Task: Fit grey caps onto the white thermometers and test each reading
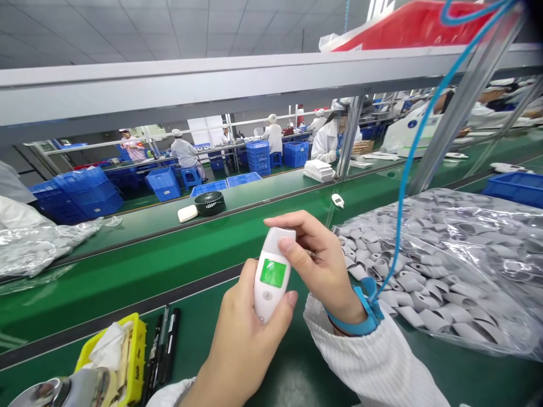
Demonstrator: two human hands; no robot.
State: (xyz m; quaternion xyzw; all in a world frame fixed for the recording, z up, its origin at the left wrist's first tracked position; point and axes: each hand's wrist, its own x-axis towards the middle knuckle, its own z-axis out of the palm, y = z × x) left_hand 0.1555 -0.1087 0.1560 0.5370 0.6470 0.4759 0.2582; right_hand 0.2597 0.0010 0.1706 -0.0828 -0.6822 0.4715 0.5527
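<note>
A white handheld thermometer (271, 297) with a lit green screen is held upright in front of me. My left hand (244, 333) wraps round its lower body, the thumb along the right side. At the top end, my right hand (318, 257) pinches the thermometer's head, thumb on the front and fingers behind. A blue wrist strap (358, 316) with a coiled blue cord circles my right wrist. Right of that hand lies a clear plastic bag (445, 271) full of small light-grey curved plastic parts.
A yellow basket (139, 356) with tissue and several pens (163, 345) lie at lower left. Across the green belt (169, 260) sit a black round fan (210, 203) and another white thermometer (337, 200). A metal post (462, 107) rises at right. Co-workers sit beyond.
</note>
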